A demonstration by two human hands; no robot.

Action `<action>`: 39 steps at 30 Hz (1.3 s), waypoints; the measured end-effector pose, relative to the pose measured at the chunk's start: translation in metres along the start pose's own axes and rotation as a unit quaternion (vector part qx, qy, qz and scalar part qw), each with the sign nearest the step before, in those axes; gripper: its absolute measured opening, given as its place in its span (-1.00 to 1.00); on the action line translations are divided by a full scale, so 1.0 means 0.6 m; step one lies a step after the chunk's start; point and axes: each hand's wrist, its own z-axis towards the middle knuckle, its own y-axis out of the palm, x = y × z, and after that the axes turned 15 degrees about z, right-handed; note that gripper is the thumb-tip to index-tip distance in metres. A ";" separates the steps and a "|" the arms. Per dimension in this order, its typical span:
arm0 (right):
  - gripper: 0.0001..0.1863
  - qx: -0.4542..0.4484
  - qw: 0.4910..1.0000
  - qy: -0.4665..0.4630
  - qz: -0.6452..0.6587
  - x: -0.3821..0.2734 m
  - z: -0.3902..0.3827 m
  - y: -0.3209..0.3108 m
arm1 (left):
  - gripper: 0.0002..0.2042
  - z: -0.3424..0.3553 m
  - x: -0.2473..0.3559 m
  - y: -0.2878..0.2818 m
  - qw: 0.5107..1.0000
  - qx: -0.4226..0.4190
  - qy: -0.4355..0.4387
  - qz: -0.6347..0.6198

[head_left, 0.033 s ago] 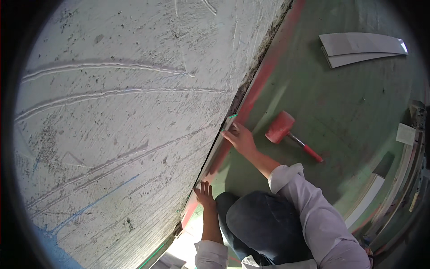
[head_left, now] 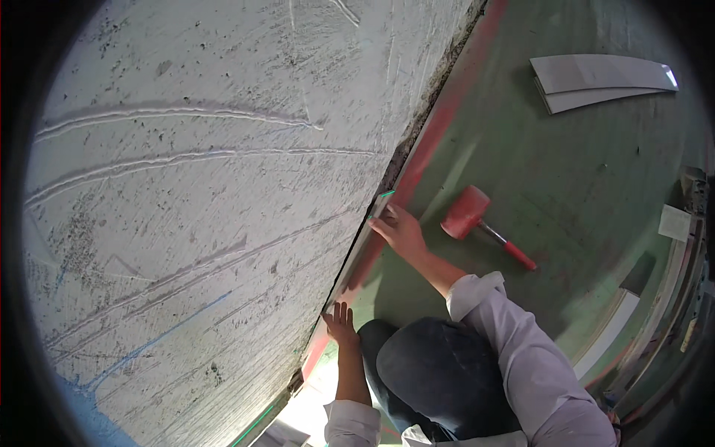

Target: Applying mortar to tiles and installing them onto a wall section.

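A narrow pale skirting strip (head_left: 358,261) stands along the foot of the rough wall, with a dark gap behind its top edge. My right hand (head_left: 402,235) grips its far end, thumb and fingers bent over the upper edge. At the near end, my left hand (head_left: 340,325) rests against the strip, fingers stretched out and apart. To the right of my right hand, a mallet (head_left: 468,212) with a red head and a red-gripped handle lies on the green floor.
The scored, pitted grey wall (head_left: 194,216) fills the left side. Two pale flat boards (head_left: 596,74) lie overlapped at the far right. Long strips (head_left: 607,335) and other materials line the right edge. A red band (head_left: 439,127) runs on the floor beside the wall.
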 end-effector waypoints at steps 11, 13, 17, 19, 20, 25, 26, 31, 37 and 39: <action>-0.04 -0.030 0.999 0.012 0.009 0.016 0.021 -0.006 | -0.07 -0.001 0.009 0.016 1.000 0.015 -0.020 -0.002; -0.06 -0.037 0.998 0.048 0.023 0.004 0.013 0.001 | -0.02 0.000 0.010 0.004 1.000 0.022 -0.008 0.012; -0.11 -0.002 0.999 0.023 0.038 -0.017 0.005 0.003 | -0.10 0.006 0.005 0.006 0.999 0.029 -0.011 0.012; -0.19 0.013 0.999 -0.011 0.046 -0.028 -0.007 -0.005 | -0.11 0.005 0.001 0.009 0.999 0.039 -0.012 0.017; -0.19 0.016 0.999 -0.014 0.043 -0.033 -0.011 -0.016 | -0.11 0.008 0.000 0.015 0.999 0.034 -0.014 0.016; -0.58 -0.074 0.986 -0.049 -0.144 -0.105 -0.096 -0.096 | -0.19 0.021 -0.016 -0.017 1.000 0.002 0.016 -0.012; -0.65 -0.064 0.977 -0.089 -0.185 -0.136 -0.114 -0.118 | -0.19 0.026 -0.016 -0.024 1.000 0.005 0.017 -0.016; -0.71 0.087 0.865 -0.235 -0.436 -0.192 -0.141 -0.299 | -0.24 0.020 -0.014 -0.010 0.999 0.026 -0.022 0.007; -0.65 -0.025 0.836 -0.125 -0.534 -0.156 -0.137 -0.392 | -0.23 0.026 -0.019 -0.042 0.998 0.006 -0.039 -0.051; -0.66 -0.023 0.857 -0.098 -0.505 -0.155 -0.147 -0.377 | -0.19 0.030 -0.024 -0.077 0.995 0.058 -0.033 -0.078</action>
